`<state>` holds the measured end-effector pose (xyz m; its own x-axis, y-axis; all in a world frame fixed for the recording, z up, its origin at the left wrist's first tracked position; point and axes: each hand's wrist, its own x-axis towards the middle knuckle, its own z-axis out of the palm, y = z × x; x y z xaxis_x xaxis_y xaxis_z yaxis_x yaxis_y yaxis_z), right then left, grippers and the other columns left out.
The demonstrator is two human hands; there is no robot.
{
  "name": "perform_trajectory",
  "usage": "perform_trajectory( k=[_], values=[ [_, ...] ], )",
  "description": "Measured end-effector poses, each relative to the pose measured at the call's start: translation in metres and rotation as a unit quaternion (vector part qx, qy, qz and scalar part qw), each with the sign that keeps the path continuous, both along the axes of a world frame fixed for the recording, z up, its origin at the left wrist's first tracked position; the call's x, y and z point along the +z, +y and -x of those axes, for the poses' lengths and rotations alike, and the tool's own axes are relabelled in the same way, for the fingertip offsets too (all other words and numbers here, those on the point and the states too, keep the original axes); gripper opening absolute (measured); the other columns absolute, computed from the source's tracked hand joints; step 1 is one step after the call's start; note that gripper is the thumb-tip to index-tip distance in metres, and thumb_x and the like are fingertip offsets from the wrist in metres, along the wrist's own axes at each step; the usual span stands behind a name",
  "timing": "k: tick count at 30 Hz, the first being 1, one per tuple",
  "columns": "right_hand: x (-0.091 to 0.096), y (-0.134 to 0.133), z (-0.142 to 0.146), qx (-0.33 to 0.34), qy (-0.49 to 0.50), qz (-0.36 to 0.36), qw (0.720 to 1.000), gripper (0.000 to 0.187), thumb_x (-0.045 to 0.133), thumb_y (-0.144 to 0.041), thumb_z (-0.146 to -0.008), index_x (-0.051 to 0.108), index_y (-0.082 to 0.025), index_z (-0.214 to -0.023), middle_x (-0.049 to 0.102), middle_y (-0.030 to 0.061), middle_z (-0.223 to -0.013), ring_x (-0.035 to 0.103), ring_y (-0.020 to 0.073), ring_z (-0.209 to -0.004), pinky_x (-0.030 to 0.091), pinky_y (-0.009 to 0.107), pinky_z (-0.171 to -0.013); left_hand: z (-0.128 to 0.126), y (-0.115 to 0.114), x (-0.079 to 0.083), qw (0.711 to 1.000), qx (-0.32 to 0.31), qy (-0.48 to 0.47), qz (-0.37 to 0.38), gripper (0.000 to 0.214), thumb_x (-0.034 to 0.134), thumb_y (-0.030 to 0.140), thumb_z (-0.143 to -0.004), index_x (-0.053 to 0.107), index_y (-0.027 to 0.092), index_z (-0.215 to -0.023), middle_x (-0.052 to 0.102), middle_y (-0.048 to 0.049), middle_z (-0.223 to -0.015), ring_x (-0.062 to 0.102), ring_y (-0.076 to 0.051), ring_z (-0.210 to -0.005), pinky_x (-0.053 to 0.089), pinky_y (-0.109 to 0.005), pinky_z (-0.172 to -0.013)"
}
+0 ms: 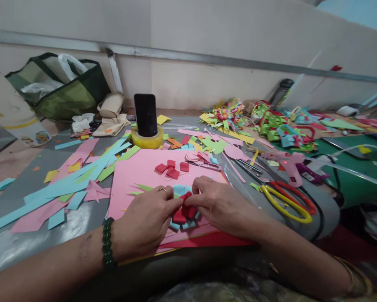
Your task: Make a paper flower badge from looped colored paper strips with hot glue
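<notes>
A paper flower [187,223] with light blue outer petals and red folded inner ones lies on pink paper sheets [134,167]. From the left, my left hand [146,214] pinches a red paper petal [179,215] near the flower's middle. My right hand [222,205] is closed on the same red part from the other side, its fingertips bent down and partly hiding it. Just beyond my hands lie several loose red folded paper pieces [172,170]. Tweezers [204,165] rest on the pink sheet behind them.
Scissors [285,205] with red and yellow handles and a pink glue gun [293,165] lie at right. A phone [146,113] stands in a yellow tape roll [147,140]. Paper strips [71,188] cover the left; a green bag [71,90] sits behind.
</notes>
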<state>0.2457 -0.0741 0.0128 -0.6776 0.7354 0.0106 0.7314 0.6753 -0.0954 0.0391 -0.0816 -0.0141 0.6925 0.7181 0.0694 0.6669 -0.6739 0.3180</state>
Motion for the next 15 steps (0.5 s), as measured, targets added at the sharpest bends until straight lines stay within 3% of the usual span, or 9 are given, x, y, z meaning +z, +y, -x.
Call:
perform_trajectory(
  k=[11,15],
  values=[
    [0.0046,0.0005,0.0021,0.005,-0.03,0.018,0.999,0.032,0.048,-0.011,-0.088,0.074,-0.028,-0.097,0.057,0.0057,-0.09,0.055,0.0156,-0.078,0.039,0.026,-0.064,0.0018,-0.0013,0.0014,1.0,0.004,-0.001,-0.004,0.03,0.037,0.008,-0.085,0.06,0.02,-0.102,0.058,-0.0051,-0.093,0.052,-0.02,-0.083,0.042,-0.033,-0.07],
    [0.0076,0.0036,0.0012,-0.027,0.017,0.003,0.999,0.028,0.045,-0.012,-0.09,0.072,-0.02,-0.097,0.058,0.0068,-0.093,0.056,0.0164,-0.082,0.041,0.028,-0.069,0.0006,-0.0027,0.0041,1.0,0.013,-0.001,-0.011,0.023,0.041,0.009,-0.081,0.056,0.017,-0.096,0.059,-0.0055,-0.091,0.052,-0.02,-0.08,0.041,-0.033,-0.07]
  ],
)
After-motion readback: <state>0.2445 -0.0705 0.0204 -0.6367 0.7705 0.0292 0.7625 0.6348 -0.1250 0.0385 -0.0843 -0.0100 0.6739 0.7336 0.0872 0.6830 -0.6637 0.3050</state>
